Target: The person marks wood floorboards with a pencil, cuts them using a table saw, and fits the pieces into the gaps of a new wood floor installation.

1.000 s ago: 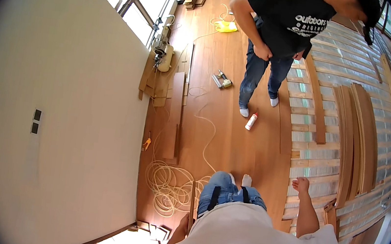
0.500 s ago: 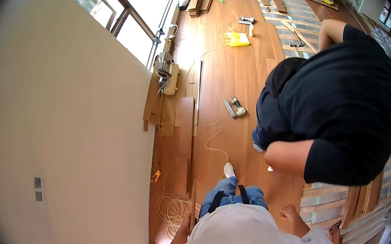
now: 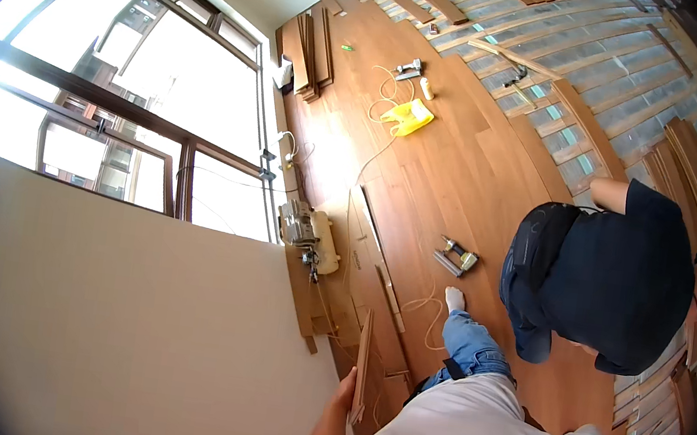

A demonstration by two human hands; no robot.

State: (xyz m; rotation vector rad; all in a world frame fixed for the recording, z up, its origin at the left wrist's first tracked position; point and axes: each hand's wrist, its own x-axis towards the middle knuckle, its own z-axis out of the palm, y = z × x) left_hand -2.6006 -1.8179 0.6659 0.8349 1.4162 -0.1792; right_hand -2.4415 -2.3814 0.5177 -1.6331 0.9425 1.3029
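Wooden floor (image 3: 459,179) extends forward between the wall (image 3: 132,321) and slatted subfloor (image 3: 615,68); a stooping co-worker (image 3: 605,278) hides part of it. The plank (image 3: 362,360), edge-on near the wall, is gripped by the left hand (image 3: 346,391), fingers partly hidden. The right hand, visible half a second earlier, is concealed; its fingers' state cannot be told.

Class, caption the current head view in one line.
Left hand holding a wooden plank; co-worker bent over nearby; nail gun on the wooden floor.
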